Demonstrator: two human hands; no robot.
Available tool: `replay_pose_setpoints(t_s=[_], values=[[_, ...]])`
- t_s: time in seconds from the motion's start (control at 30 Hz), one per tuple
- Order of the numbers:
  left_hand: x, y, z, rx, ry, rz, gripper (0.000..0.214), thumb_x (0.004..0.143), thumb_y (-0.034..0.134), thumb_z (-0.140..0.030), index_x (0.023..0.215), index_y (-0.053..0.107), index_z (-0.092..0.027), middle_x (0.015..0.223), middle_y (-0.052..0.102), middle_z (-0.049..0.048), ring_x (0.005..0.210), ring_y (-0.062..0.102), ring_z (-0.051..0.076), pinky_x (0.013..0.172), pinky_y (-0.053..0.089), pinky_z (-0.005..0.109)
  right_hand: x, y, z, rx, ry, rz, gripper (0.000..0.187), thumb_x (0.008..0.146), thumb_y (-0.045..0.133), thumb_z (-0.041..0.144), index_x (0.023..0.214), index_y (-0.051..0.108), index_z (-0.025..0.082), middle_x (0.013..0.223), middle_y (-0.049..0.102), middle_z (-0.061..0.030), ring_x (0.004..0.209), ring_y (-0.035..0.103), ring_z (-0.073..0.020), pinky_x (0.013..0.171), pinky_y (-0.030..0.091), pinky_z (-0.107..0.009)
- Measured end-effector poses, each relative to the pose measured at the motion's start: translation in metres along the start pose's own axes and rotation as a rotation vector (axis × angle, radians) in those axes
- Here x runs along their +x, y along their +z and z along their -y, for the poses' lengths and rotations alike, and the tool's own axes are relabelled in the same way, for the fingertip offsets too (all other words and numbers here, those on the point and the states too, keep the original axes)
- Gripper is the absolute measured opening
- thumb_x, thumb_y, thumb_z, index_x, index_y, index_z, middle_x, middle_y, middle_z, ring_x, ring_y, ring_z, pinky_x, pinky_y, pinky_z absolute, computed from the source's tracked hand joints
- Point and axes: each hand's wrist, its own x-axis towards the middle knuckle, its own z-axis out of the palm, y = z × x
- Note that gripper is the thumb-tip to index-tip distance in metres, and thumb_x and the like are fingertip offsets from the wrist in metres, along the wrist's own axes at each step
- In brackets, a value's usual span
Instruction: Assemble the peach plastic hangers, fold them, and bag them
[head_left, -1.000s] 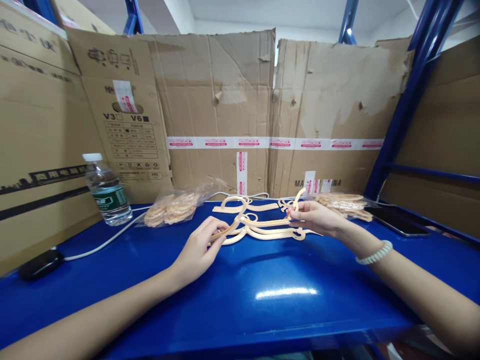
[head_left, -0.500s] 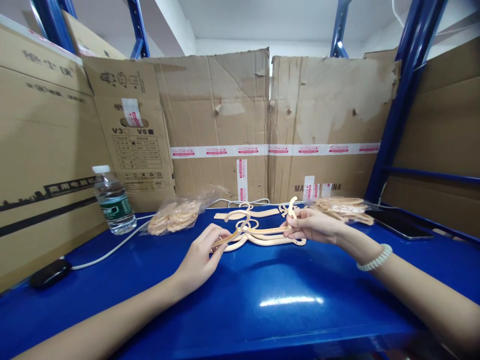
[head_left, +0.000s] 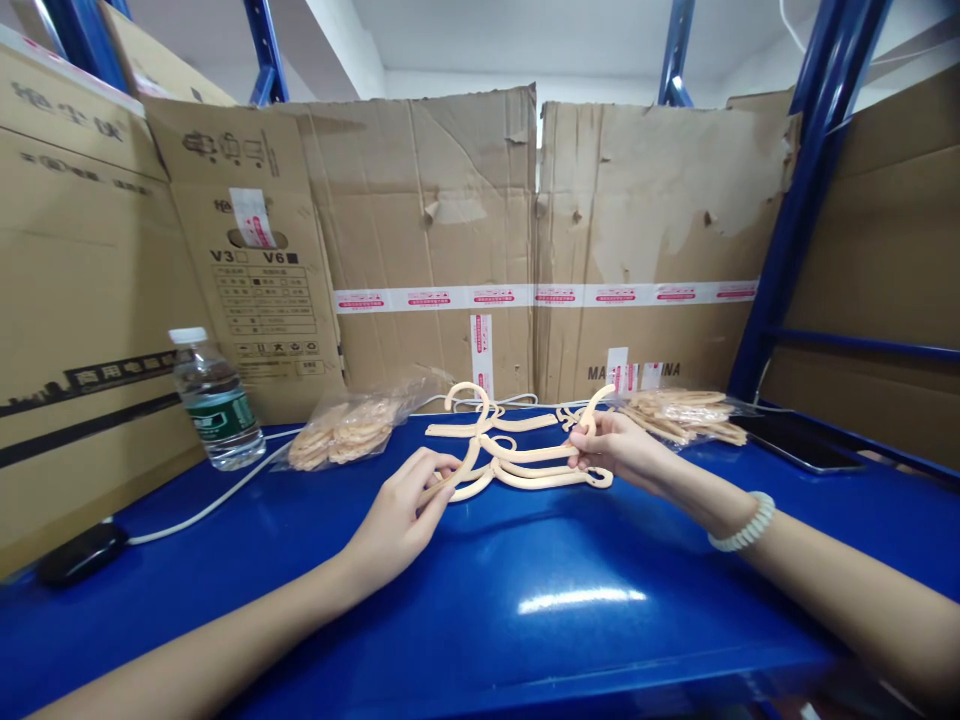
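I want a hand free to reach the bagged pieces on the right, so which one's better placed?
Your right hand, I'd judge: it's close to that clear bag; your left hand is farther across the blue table. Both hold the pale hanger, so the right would first have to let go.

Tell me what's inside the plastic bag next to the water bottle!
Inside the clear plastic bag is a heap of peach-coloured pieces. You can see the outer ones; they cover the rest, so I can't count them.

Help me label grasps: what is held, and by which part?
A pale hanger by its two arms: the left hand pinches one toward its outer end, the right hand the other, beside an upturned piece, perhaps attached.
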Motion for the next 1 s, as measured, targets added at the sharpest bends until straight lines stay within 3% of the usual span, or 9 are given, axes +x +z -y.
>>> replay_pose_setpoints(t_s=[0.13,0.2,0.37,0.47,0.57,0.63,0.8,1.0], values=[[0.002,0.0,0.003,0.02,-0.041,-0.023,0.016,0.089,0.049,-0.025,0.103,0.055,-0.019,0.088,0.058,0.0021,0.067,0.054,0.013,0.065,0.048,0.026,0.0,-0.012,0.01,0.004,-0.04,0.058,0.031,0.065,0.079,0.036,0.084,0.062,0.018,0.081,0.066,-0.0026,0.071,0.064,-0.014,0.065,0.052,-0.026],[0.003,-0.002,0.004,0.033,-0.035,-0.023,0.014,0.088,0.05,-0.025,0.1,0.056,-0.019,0.087,0.058,0.0022,0.069,0.055,0.013,0.066,0.047,0.027,0.001,-0.026,0.016,-0.043,-0.061,0.053,0.03,0.068,0.075,0.04,0.086,0.066,0.017,0.078,0.065,-0.0029,0.068,0.061,-0.0132,0.061,0.05,-0.025],[0.004,-0.008,0.007,0.08,0.022,0.046,0.014,0.092,0.046,-0.025,0.095,0.059,-0.019,0.085,0.057,0.003,0.077,0.056,0.016,0.07,0.046,0.027,0.003,-0.072,0.032,-0.26,-0.058,0.039,0.033,0.061,0.079,0.042,0.082,0.072,0.017,0.067,0.066,-0.0027,0.058,0.057,-0.0125,0.059,0.049,-0.027],[0.003,-0.01,0.008,0.146,0.101,0.132,0.013,0.091,0.047,-0.022,0.094,0.06,-0.019,0.088,0.06,0.0044,0.083,0.056,0.018,0.073,0.045,0.03,0.001,-0.088,0.04,-0.483,-0.023,0.175,0.03,0.062,0.08,0.038,0.082,0.075,0.016,0.077,0.071,-0.0071,0.066,0.062,-0.0165,0.065,0.05,-0.029],[0.002,-0.01,0.007,0.253,0.162,0.225,0.013,0.089,0.048,-0.017,0.091,0.06,-0.02,0.086,0.061,0.0043,0.081,0.055,0.019,0.072,0.043,0.031,-0.001,-0.088,0.042,-0.699,0.063,0.389,0.026,0.067,0.076,0.034,0.085,0.075,0.017,0.082,0.073,-0.0078,0.074,0.065,-0.0199,0.067,0.05,-0.029],[0.001,-0.009,0.006,0.293,0.179,0.274,0.015,0.088,0.046,-0.014,0.09,0.06,-0.02,0.086,0.062,0.0042,0.079,0.055,0.019,0.07,0.043,0.03,-0.003,-0.082,0.039,-0.821,0.111,0.441,0.02,0.067,0.075,0.032,0.082,0.075,0.018,0.075,0.072,-0.0055,0.068,0.065,-0.0188,0.059,0.048,-0.026],[0.001,-0.01,0.007,0.313,0.156,0.326,0.015,0.09,0.044,-0.014,0.092,0.058,-0.02,0.091,0.062,0.0036,0.085,0.057,0.018,0.072,0.044,0.03,-0.004,-0.063,0.029,-1.059,0.123,0.43,0.006,0.064,0.07,0.02,0.069,0.073,0.019,0.063,0.068,-0.0021,0.058,0.061,-0.0172,0.052,0.043,-0.024],[0.0,-0.01,0.011,0.435,0.201,0.308,0.015,0.093,0.042,-0.018,0.09,0.057,-0.019,0.093,0.062,0.0042,0.085,0.057,0.019,0.073,0.045,0.031,-0.001,-0.061,0.025,-1.219,0.136,0.338,0.007,0.063,0.065,0.017,0.068,0.07,0.017,0.062,0.067,-0.0023,0.058,0.06,-0.0177,0.052,0.041,-0.024]])
